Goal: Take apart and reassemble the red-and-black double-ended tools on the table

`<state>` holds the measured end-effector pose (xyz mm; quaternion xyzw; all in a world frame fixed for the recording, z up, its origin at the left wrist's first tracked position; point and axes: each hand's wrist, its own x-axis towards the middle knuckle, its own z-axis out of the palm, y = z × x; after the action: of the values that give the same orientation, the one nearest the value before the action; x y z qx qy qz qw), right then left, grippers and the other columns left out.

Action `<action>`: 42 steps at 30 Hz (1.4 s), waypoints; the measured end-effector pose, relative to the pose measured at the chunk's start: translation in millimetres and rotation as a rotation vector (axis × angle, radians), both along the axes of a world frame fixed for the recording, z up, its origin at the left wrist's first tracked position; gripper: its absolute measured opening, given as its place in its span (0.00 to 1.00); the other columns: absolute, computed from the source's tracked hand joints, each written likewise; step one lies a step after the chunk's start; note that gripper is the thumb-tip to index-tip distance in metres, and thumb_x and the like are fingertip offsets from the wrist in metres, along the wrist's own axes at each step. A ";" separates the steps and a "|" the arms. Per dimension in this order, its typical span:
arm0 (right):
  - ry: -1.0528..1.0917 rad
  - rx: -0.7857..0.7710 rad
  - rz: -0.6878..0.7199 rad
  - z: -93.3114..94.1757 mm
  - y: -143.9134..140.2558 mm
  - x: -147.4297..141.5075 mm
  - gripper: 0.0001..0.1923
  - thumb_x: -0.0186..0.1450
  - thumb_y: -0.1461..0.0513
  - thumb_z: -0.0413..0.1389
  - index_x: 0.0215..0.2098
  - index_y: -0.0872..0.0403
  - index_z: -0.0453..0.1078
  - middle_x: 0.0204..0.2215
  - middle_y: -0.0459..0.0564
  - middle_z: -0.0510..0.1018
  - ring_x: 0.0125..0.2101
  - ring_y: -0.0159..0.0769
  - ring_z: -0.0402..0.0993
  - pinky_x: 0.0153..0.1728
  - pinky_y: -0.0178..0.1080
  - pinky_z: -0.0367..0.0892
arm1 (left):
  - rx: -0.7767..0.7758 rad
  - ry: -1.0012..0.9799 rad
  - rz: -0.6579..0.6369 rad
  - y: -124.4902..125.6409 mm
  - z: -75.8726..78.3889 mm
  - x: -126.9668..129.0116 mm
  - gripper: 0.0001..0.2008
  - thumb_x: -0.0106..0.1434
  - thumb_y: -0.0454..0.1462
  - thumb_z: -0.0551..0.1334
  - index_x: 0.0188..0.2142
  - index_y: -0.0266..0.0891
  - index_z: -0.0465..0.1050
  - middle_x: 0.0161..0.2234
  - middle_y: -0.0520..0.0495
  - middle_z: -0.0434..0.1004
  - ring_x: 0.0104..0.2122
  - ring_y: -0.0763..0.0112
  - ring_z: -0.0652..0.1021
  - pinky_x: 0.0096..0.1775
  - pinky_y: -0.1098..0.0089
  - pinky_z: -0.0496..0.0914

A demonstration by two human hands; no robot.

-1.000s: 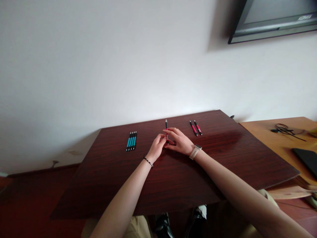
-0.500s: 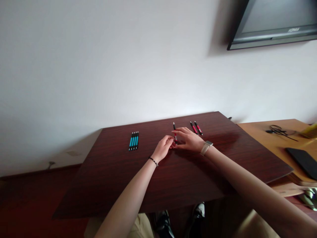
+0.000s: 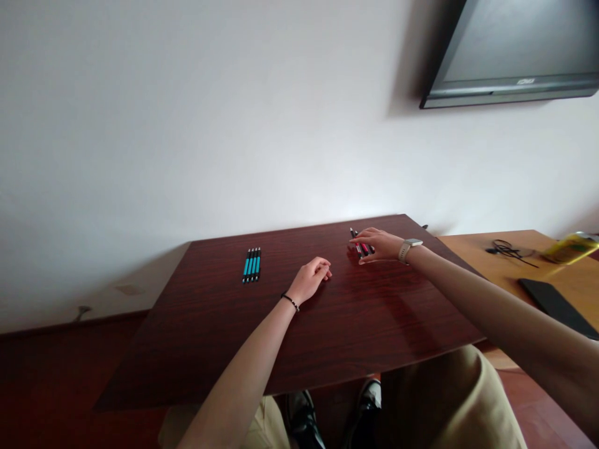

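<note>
The right hand (image 3: 379, 244) lies flat, fingers spread, over the red pens (image 3: 361, 248) near the table's (image 3: 327, 324) far right edge, gripping nothing clearly. The left hand (image 3: 312, 280) rests loosely curled and empty mid-table. The pens look light, stiff, prone to rolling; pinch one mid-barrel. Blue pens (image 3: 251, 265) lie far left.

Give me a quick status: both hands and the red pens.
Left hand resting loosely curled on the dark wooden table, holding nothing. Right hand laid over the red-and-black pens near the far edge; grip unclear. Nothing in the way.
</note>
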<state>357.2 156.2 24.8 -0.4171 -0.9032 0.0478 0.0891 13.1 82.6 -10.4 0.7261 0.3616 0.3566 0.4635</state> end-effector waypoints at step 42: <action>-0.053 -0.041 0.049 -16.4 30.5 17.0 0.39 0.60 0.36 0.66 0.63 0.46 0.78 0.54 0.60 0.81 0.57 0.59 0.72 0.60 0.56 0.67 | 0.081 0.070 -0.020 -5.3 6.8 -0.1 0.18 0.77 0.49 0.54 0.47 0.40 0.76 0.36 0.46 0.83 0.36 0.67 0.82 0.43 0.67 0.74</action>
<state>374.3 186.7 8.4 -0.3975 -0.9142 0.0574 0.0553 13.0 77.3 -3.6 0.7598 0.3557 0.3407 0.4244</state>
